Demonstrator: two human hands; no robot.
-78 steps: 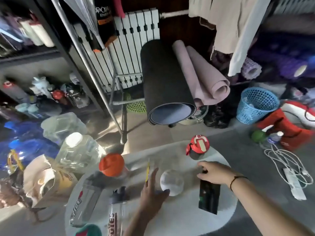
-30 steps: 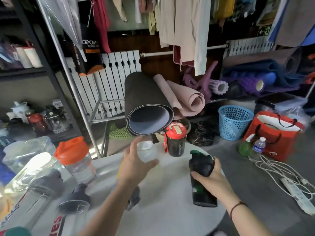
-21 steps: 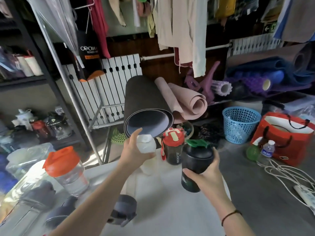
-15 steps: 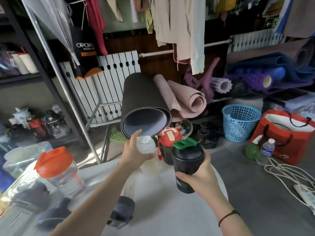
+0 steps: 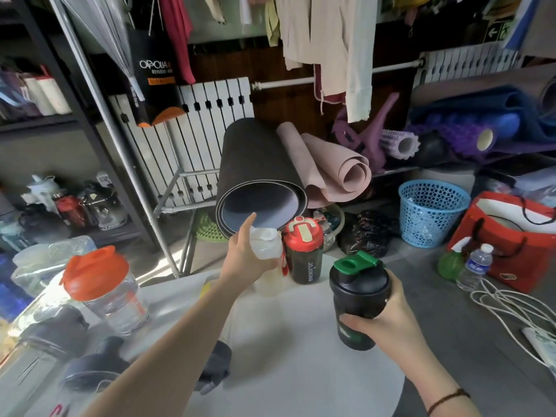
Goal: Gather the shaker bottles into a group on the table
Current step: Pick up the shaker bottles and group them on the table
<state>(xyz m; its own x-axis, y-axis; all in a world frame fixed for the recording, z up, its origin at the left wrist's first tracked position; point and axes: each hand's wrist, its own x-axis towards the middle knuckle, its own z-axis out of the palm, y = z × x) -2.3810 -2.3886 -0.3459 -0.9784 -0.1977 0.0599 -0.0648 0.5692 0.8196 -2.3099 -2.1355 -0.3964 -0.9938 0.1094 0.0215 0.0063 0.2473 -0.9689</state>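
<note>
My right hand (image 5: pixel 383 316) grips a black shaker bottle (image 5: pixel 358 299) with a green flip cap, held upright just above the white round table (image 5: pixel 301 356). My left hand (image 5: pixel 243 257) holds a translucent white-lidded shaker bottle (image 5: pixel 266 254) at the table's far edge, right beside a dark shaker with a red lid (image 5: pixel 303 251) that stands there. A clear shaker with an orange lid (image 5: pixel 105 285) stands at the left. Two clear shakers with dark lids (image 5: pixel 87 371) sit blurred at the near left, and another dark-lidded one (image 5: pixel 213 368) lies under my left forearm.
Behind the table lean a rolled black mat (image 5: pixel 255 182) and a pink one (image 5: pixel 331 170). A blue basket (image 5: pixel 430 212), a red bag (image 5: pixel 511 236), a small water bottle (image 5: pixel 475 266) and white cables (image 5: pixel 511 311) lie on the floor at right. Large water jugs (image 5: pixel 45 266) stand at left.
Both hands have picked up bottles from the table: the right raised the black one upright, the left carried the white-lidded one next to the red-lidded shaker. The black bottle has since come slightly lower and nearer.
</note>
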